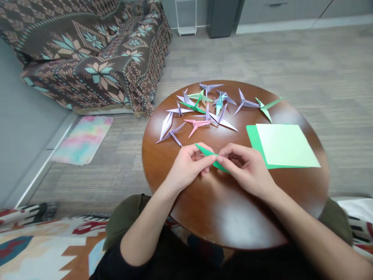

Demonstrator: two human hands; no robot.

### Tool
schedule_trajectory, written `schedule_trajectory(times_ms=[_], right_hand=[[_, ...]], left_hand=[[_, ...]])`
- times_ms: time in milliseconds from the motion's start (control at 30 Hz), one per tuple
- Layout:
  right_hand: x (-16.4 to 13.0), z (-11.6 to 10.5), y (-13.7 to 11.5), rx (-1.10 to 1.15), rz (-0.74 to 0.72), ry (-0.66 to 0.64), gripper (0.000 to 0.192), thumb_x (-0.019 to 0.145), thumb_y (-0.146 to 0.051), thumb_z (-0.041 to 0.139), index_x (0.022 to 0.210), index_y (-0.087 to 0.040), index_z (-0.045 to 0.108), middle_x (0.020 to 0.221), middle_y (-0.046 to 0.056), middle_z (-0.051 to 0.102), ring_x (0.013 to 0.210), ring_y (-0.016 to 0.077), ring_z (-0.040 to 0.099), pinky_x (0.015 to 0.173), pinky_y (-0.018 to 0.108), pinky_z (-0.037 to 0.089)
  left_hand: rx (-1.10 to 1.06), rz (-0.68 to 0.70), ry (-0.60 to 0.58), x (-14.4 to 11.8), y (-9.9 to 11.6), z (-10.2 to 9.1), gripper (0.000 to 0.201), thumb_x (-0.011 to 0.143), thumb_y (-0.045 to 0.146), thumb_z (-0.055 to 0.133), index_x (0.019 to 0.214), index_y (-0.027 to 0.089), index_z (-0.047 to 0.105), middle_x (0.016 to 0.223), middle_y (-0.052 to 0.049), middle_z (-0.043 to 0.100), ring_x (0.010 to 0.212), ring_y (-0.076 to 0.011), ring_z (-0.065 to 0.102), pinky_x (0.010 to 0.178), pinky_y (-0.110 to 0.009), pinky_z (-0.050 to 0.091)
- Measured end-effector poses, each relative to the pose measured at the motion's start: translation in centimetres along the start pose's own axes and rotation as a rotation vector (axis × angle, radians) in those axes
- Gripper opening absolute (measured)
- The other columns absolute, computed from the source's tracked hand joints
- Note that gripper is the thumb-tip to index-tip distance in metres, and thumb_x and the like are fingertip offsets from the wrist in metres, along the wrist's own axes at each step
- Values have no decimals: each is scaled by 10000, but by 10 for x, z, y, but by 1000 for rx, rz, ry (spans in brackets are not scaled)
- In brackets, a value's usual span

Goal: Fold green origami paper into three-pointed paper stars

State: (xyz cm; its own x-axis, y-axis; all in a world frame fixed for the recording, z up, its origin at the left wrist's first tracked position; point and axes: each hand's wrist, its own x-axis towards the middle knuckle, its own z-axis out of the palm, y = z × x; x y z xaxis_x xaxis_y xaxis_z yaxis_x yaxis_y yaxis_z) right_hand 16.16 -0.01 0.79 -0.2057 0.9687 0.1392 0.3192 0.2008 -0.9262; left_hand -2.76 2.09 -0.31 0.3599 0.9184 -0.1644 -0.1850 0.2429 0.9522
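My left hand [188,165] and my right hand [246,169] meet over the near middle of a round brown wooden table [233,217]. Both pinch a narrow folded piece of green paper [207,151], whose pointed tip sticks out to the upper left. Beyond my hands lie several finished folded paper cranes [204,107] in purple, pink, teal and green. A stack of flat green paper sheets [284,146], a pale one on top of a darker one, lies just right of my right hand.
A sofa under a patterned brown blanket [93,50] stands at the back left. A pastel mat [83,140] lies on the floor to the left of the table. A patterned rug [43,245] is at the bottom left.
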Motion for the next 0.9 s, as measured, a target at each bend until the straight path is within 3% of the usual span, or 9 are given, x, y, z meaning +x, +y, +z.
schedule_trajectory(times_ms=[133, 433, 667, 900], right_hand=[[-1, -1, 2, -81, -44, -24, 186, 980, -281, 666, 820, -193, 702, 763, 37, 710, 704, 172, 622, 664, 298, 460], [0, -6, 6, -122, -115, -25, 178, 977, -247, 663, 805, -200, 670, 751, 29, 693, 699, 176, 624, 673, 300, 462], [2, -3, 8, -173, -159, -124, 97, 996, -260, 675, 968, -183, 726, 865, 44, 746, 760, 179, 662, 713, 299, 482], [1, -4, 10, -238, -280, -174, 129, 998, -162, 629, 887, -171, 695, 809, 34, 713, 721, 154, 638, 693, 273, 457]], left_hand=[[74, 53, 17, 1, 5, -7, 256, 778, 303, 883, 848, 164, 680, 561, 57, 594, 456, -66, 513, 451, -170, 390], [218, 100, -42, -1, 17, -32, 167, 813, 237, 815, 891, 153, 694, 588, 32, 664, 493, -99, 630, 520, -190, 510], [242, 76, -58, -2, 13, -20, 135, 779, 181, 746, 829, 164, 621, 652, 21, 685, 512, -101, 660, 531, -196, 551], [481, 135, -68, -3, 9, -15, 66, 735, 115, 650, 763, 164, 615, 608, 22, 649, 506, -99, 641, 495, -175, 490]])
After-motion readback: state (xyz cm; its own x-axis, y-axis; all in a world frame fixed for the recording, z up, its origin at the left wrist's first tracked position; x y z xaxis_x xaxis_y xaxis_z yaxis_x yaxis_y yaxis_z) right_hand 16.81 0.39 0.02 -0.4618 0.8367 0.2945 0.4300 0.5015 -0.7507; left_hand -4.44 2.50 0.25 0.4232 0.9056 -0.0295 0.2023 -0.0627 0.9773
